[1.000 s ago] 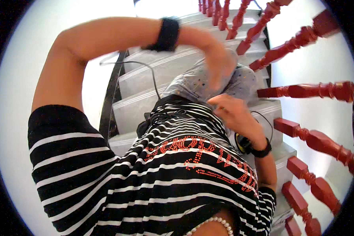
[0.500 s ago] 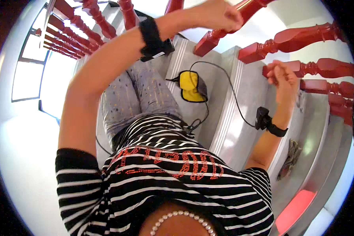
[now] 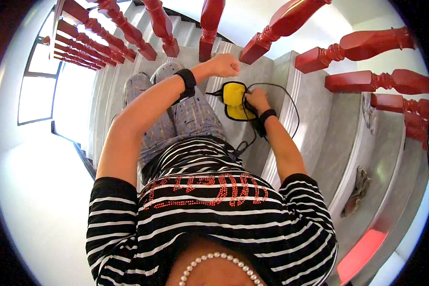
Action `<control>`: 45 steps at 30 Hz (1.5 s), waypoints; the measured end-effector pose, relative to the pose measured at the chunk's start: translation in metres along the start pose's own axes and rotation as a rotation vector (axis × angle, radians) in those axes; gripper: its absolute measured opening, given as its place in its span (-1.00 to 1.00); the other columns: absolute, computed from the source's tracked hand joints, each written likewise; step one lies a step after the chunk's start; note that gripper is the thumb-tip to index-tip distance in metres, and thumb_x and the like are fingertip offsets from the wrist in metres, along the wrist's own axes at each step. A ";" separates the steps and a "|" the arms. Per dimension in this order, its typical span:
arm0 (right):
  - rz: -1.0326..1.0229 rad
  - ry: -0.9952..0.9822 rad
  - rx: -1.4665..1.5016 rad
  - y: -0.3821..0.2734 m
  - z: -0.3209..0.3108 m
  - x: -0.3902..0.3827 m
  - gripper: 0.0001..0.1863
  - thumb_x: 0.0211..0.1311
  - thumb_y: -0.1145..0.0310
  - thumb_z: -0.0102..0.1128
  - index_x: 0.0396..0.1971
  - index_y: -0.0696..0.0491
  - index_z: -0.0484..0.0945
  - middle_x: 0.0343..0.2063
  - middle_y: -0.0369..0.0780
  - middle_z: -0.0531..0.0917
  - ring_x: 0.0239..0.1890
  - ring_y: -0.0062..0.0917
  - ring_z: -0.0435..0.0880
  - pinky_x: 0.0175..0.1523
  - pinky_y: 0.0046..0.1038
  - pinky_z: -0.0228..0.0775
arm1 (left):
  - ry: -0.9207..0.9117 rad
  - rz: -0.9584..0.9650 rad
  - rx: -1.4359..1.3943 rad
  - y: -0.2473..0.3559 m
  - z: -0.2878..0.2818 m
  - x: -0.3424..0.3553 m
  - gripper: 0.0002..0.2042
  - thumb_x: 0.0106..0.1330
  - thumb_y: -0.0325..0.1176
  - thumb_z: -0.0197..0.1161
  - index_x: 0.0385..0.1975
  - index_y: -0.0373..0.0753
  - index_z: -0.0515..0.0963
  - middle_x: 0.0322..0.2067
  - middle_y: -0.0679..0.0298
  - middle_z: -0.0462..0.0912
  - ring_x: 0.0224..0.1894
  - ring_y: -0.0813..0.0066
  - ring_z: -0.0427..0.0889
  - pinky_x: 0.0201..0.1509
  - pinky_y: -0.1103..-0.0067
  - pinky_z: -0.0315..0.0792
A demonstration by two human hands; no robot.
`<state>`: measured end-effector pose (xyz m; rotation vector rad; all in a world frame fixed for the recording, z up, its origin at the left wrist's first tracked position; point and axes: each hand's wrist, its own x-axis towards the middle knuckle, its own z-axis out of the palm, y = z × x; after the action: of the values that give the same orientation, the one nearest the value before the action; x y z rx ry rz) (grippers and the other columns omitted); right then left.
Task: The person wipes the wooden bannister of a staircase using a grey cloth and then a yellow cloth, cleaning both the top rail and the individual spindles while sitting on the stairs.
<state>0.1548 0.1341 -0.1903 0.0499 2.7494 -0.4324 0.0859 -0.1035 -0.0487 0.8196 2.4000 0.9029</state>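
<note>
My left hand (image 3: 226, 65) hangs in front of the foot of a red baluster (image 3: 258, 46), its fingers curled into a loose fist. Nothing shows sticking out of it. On the grey stair (image 3: 271, 74) lies a yellow cloth piece (image 3: 234, 94) with black edging, shaped like a small two-part pouch. My right hand (image 3: 258, 99) is down at its right edge, fingers closed on it; the fingertips are partly hidden. A thin black cable (image 3: 291, 98) loops around beside that hand. Black straps sit on both wrists, and a small dark device is at the right one.
Red turned balusters (image 3: 362, 46) line the far and right side of the staircase. A crumpled grey-brown rag (image 3: 356, 191) lies on a step at the right, with a pink-red flat patch (image 3: 362, 255) below it. Windows (image 3: 39, 90) are at the left.
My right hand has come down and left from beside a right-hand baluster to the yellow cloth. My left hand has drawn back and lower from the baluster it was at.
</note>
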 end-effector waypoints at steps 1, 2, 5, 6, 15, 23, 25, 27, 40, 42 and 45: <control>-0.012 0.084 0.005 0.012 0.019 -0.001 -0.78 -0.09 0.32 0.09 -0.58 0.18 0.59 -0.54 0.00 0.61 -0.44 -0.11 0.61 -0.29 -0.21 0.42 | 0.031 -0.006 -0.043 -0.002 0.001 -0.002 -0.72 0.02 -0.21 0.23 -0.35 -0.27 0.59 -0.42 0.17 0.66 -0.36 0.37 0.64 -0.22 0.49 0.48; -0.025 0.168 0.016 0.010 0.024 -0.005 -0.79 -0.08 0.33 0.06 -0.59 0.17 0.59 -0.52 0.02 0.61 -0.42 -0.07 0.60 -0.26 -0.18 0.41 | 0.059 -0.015 -0.081 -0.006 0.002 -0.006 -0.71 0.02 -0.20 0.23 -0.34 -0.26 0.59 -0.40 0.17 0.66 -0.34 0.37 0.64 -0.21 0.49 0.48; -0.133 0.080 -0.016 0.017 0.006 -0.003 -0.77 -0.05 0.33 0.05 -0.46 0.16 0.59 -0.42 0.08 0.59 -0.29 0.01 0.55 -0.20 -0.19 0.39 | 0.098 -0.027 -0.144 -0.011 0.001 -0.008 -0.76 0.00 -0.22 0.28 -0.41 -0.23 0.62 -0.40 0.16 0.65 -0.27 0.24 0.62 -0.15 0.43 0.45; -0.107 0.043 0.013 -0.010 -0.022 -0.011 -0.75 -0.01 0.32 0.07 -0.33 0.12 0.53 -0.39 -0.05 0.60 -0.29 -0.21 0.58 -0.21 -0.29 0.39 | 0.109 -0.045 -0.135 -0.017 -0.005 -0.015 -0.76 0.00 -0.22 0.28 -0.41 -0.23 0.62 -0.40 0.16 0.65 -0.27 0.24 0.62 -0.15 0.43 0.45; -0.300 -0.078 1.125 -0.065 -0.299 -0.097 -0.80 0.27 0.34 -0.01 -0.20 0.12 0.41 -0.32 -0.35 0.50 -0.25 -0.69 0.45 -0.09 -0.68 0.29 | 0.062 0.347 -0.327 0.090 -0.062 0.009 -0.48 0.12 -0.12 0.29 0.00 -0.35 0.41 -0.19 0.13 0.56 -0.22 0.41 0.57 -0.16 0.53 0.45; -0.654 -0.072 1.141 -0.133 -0.414 -0.160 -0.34 0.03 0.46 0.14 0.19 0.21 0.15 -0.10 -0.18 0.50 -0.04 -0.49 0.51 0.10 -0.55 0.31 | 0.037 0.285 -0.444 0.145 -0.107 -0.010 -0.18 0.03 -0.15 0.34 0.25 -0.36 0.08 0.01 0.00 0.42 0.05 0.28 0.45 0.07 0.53 0.38; -0.725 -0.082 1.214 -0.134 -0.430 -0.157 -0.38 0.09 0.56 0.04 0.21 0.18 0.13 -0.12 -0.15 0.53 -0.04 -0.50 0.52 0.10 -0.54 0.33 | -0.045 0.142 -0.873 0.143 -0.119 -0.008 -0.19 0.04 -0.19 0.34 0.28 -0.26 0.07 -0.11 0.10 0.49 -0.11 0.42 0.49 -0.10 0.60 0.40; -0.730 0.031 1.158 -0.133 -0.445 -0.160 -0.45 0.14 0.60 -0.03 0.20 0.13 0.19 -0.20 -0.18 0.55 -0.11 -0.56 0.54 0.03 -0.59 0.35 | 0.013 0.185 -0.889 0.159 -0.137 -0.019 -0.27 0.12 -0.29 0.26 0.29 -0.23 0.06 -0.28 0.22 0.53 -0.27 0.59 0.47 -0.29 0.70 0.35; -0.658 0.532 -0.054 -0.115 -0.478 -0.193 -0.51 -0.32 0.49 0.42 -0.21 0.17 0.55 -0.25 -0.18 0.45 -0.17 -0.39 0.50 -0.04 -0.47 0.34 | 0.796 0.623 0.184 0.244 -0.288 -0.081 -0.73 0.12 -0.45 0.22 -0.14 -0.28 0.55 -0.21 0.19 0.58 -0.26 0.41 0.58 -0.20 0.60 0.47; -0.687 0.644 0.000 -0.116 -0.490 -0.192 -0.59 -0.28 0.52 0.38 -0.26 0.13 0.58 -0.25 -0.18 0.46 -0.18 -0.38 0.50 -0.06 -0.44 0.34 | 1.094 0.633 0.592 0.262 -0.291 -0.081 -0.89 0.06 -0.42 0.22 -0.41 -0.20 0.63 -0.39 0.13 0.57 -0.43 0.29 0.55 -0.38 0.51 0.40; -0.526 1.402 -0.507 -0.113 -0.545 -0.183 -0.77 -0.17 0.57 0.23 -0.41 0.02 0.65 -0.28 -0.18 0.49 -0.22 -0.37 0.52 -0.22 -0.39 0.34 | 1.097 0.337 0.478 0.289 -0.309 -0.070 -0.85 0.05 -0.27 0.25 -0.52 -0.20 0.64 -0.50 0.16 0.61 -0.45 0.24 0.60 -0.35 0.52 0.46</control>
<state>0.1306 0.1951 0.3919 -0.8008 4.1368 0.4112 0.0639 -0.1085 0.3800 1.1071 3.6055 1.1010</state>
